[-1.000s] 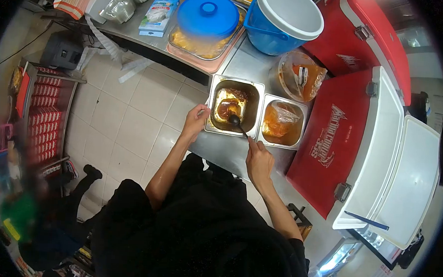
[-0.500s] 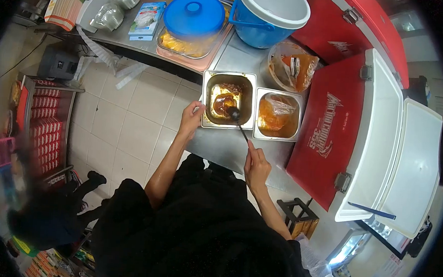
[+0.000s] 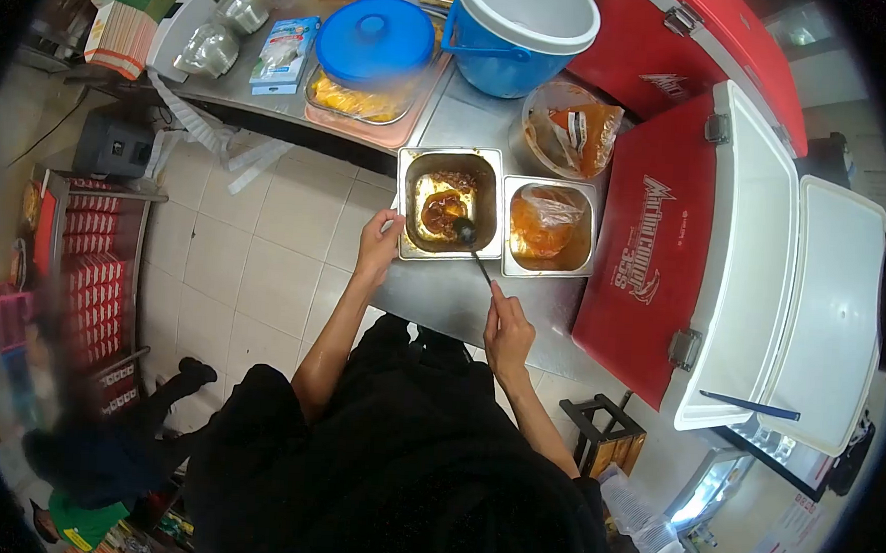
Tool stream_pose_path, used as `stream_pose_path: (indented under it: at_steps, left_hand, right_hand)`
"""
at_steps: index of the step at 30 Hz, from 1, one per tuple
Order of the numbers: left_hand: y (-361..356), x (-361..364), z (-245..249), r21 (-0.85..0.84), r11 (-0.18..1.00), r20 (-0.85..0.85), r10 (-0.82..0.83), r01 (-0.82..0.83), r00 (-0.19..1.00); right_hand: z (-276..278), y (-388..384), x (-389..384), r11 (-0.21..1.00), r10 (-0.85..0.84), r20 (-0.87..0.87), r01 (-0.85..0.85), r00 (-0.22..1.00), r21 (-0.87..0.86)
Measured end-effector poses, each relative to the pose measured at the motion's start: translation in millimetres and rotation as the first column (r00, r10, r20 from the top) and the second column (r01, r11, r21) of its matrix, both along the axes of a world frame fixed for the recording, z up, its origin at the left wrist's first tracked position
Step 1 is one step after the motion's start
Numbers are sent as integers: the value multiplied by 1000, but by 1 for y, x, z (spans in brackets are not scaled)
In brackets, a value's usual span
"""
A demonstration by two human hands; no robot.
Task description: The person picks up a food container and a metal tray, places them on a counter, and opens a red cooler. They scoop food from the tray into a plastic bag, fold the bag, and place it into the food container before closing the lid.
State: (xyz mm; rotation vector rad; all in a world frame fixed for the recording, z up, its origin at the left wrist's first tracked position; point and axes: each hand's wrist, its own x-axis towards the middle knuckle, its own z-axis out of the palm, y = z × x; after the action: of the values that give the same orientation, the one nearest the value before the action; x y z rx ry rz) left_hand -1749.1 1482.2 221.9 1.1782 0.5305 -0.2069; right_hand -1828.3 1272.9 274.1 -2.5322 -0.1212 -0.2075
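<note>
A square steel pan (image 3: 490,164) with dark brown sauce (image 3: 444,212) in its bottom stands at the edge of the steel counter. My left hand (image 3: 380,243) grips the pan's left rim. Closed round the handle of a black ladle (image 3: 465,232) is my right hand (image 3: 508,332); the ladle's bowl lies in the sauce at the pan's right side. Close by on the right, a second steel pan (image 3: 546,272) holds a plastic bag of orange food (image 3: 543,224).
Behind the pans stand a clear tub (image 3: 531,134), a blue bucket (image 3: 504,64) and a blue-lidded tray (image 3: 375,43). An open red cooler (image 3: 644,257) borders the right. A wooden stool (image 3: 609,447) is below. Another person (image 3: 103,459) is at lower left.
The view has shifted slightly. The ladle's bowl has moved a little lower in the pan. Both hands keep their grips. At lower left, more of a green garment shows beside the other person.
</note>
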Motion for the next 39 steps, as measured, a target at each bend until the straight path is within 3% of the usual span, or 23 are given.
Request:
stream_pose_path:
  at_steps: [7,11,13,14,15,17,18,19,20,21,23,24,26,28,30,31,33,37,39]
  left_hand:
    - [5,0,-4,28,997,43,-76,75,996]
    - [11,7,4,53,989,-91,-131,136,987]
    - [11,15,5,398,915,1,-78,71,997]
    - [9,22,4,516,856,125,-46,-25,991]
    - [9,31,4,516,856,129,-55,-19,990]
    - [7,55,9,679,719,344,-130,-150,930]
    - [3,70,18,659,734,384,-139,-165,913]
    - [-5,88,26,637,750,425,-148,-179,893]
    - [-12,106,30,598,783,465,-163,-173,870]
    - [-21,123,33,557,814,505,-176,-164,845]
    - [-38,155,43,544,837,532,-287,-62,797]
    - [-47,169,44,544,839,469,-327,24,820]
    - [-62,205,31,580,795,349,-439,178,828]
    - [-79,233,19,619,745,289,-509,247,811]
    - [-102,249,26,318,834,3,-478,452,879]
    - [-106,259,25,319,832,3,-480,454,877]
    - [-111,275,9,238,748,-62,-624,619,779]
    - [-113,275,6,229,752,-71,-621,618,781]
    - [-115,262,10,787,571,204,-598,234,775]
  right_hand:
    - [5,-1,2,999,-21,16,21,1000,31]
    - [6,-2,1,998,-23,-18,24,1000,51]
    - [10,0,4,996,-41,-9,42,999,73]
    - [12,1,3,994,-52,-14,53,999,94]
    - [7,0,1,994,-61,-11,62,998,95]
    - [-7,-2,4,959,-127,22,117,992,260]
    - [-7,-3,5,957,-131,20,121,991,264]
    - [-5,-6,8,815,-129,-240,241,962,528]
    - [-3,-9,11,593,-41,-469,399,882,700]
    - [3,-12,13,590,-45,-467,401,883,701]
    - [16,-17,17,273,167,-678,627,716,729]
    - [15,-17,17,270,163,-675,626,719,732]
    - [11,-16,14,140,208,-679,665,705,734]
    - [13,-11,14,124,193,-680,670,707,732]
    - [16,-7,14,105,178,-681,675,710,730]
    - [18,-6,14,72,191,-669,669,719,740]
    - [20,-5,13,33,202,-655,664,728,747]
    - [19,-3,10,72,196,-662,663,723,745]
    - [17,-2,9,96,197,-669,665,717,741]
